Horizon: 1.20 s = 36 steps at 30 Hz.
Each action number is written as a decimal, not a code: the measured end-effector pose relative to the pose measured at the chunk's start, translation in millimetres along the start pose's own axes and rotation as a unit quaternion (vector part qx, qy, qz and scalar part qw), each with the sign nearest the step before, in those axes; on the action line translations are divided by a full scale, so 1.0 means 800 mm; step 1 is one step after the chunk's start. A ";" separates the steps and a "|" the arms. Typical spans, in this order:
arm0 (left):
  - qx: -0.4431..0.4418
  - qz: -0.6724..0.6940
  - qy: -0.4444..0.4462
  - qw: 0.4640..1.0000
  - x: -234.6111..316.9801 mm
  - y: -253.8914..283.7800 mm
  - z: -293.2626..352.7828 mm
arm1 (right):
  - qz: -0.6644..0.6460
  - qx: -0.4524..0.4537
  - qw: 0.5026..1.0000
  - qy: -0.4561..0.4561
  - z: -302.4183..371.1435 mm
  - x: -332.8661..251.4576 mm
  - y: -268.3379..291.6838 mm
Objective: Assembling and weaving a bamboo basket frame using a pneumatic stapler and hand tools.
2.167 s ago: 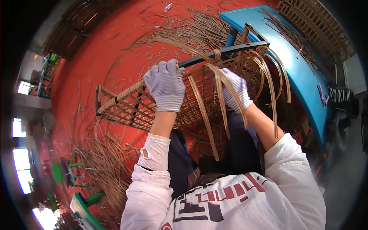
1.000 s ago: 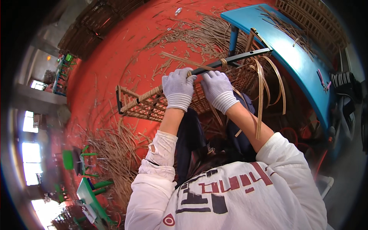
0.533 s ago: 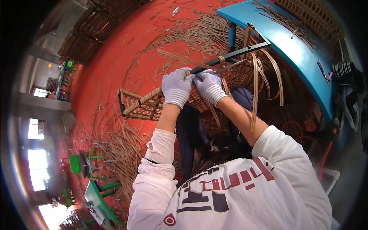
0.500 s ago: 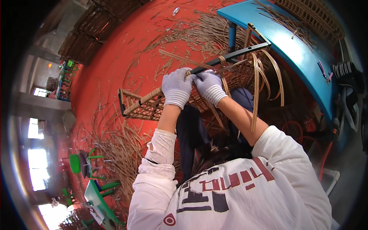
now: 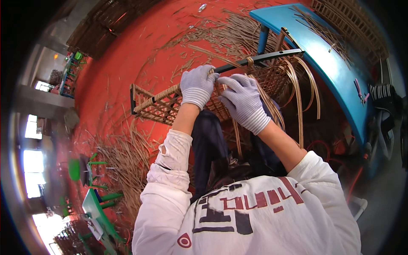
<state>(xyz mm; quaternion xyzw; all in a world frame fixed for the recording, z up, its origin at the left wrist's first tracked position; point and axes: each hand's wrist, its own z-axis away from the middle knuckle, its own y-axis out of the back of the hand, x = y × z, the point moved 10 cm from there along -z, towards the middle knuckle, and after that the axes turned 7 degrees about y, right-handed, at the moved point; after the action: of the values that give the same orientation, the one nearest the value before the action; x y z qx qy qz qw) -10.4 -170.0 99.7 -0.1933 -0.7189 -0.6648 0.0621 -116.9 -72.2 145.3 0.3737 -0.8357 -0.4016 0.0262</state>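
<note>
A woven rattan basket (image 5: 163, 108) with a black metal frame lies across my knees. Tan strips wrap its rim from the left end up to my left hand, and right of there the black bar (image 5: 272, 55) is mostly bare. My left hand (image 5: 197, 85), in a grey-white striped knit glove, is closed around the rim at the end of the wrapping. Just to its right, my gloved right hand (image 5: 246, 102) is off the bar, thumb and fingers apart and bent. Long loose rattan strips (image 5: 299, 108) hang from the basket beside it.
A blue table (image 5: 329, 55) stands at the right, bearing cut strips and pliers (image 5: 361, 92). Rattan scraps (image 5: 229, 34) litter the red floor (image 5: 127, 51). Stacked woven pieces (image 5: 106, 29) are at the far left, and a green table (image 5: 100, 216) is at the lower left.
My right hand has come off the bar and opened, turning back toward me. My left hand keeps its hold on the rim. The loose strips have swung and shifted.
</note>
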 end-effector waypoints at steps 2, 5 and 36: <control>-0.007 -0.001 0.006 1.000 0.003 -0.001 -0.001 | -0.184 -0.031 0.982 0.024 0.002 0.006 -0.014; 0.012 -0.005 0.002 1.000 0.001 -0.001 -0.001 | -0.360 -0.031 0.928 -0.087 0.008 0.030 -0.030; -0.064 0.070 -0.042 0.995 -0.010 0.000 -0.001 | -0.339 -0.061 0.938 -0.028 0.011 0.040 -0.107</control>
<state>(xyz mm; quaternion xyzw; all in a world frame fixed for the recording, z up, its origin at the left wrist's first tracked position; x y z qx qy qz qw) -3.4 -172.2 96.7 -0.2747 -0.6617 -0.6946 0.0657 -91.6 -121.2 72.3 0.6211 -0.6339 -0.4469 -0.1126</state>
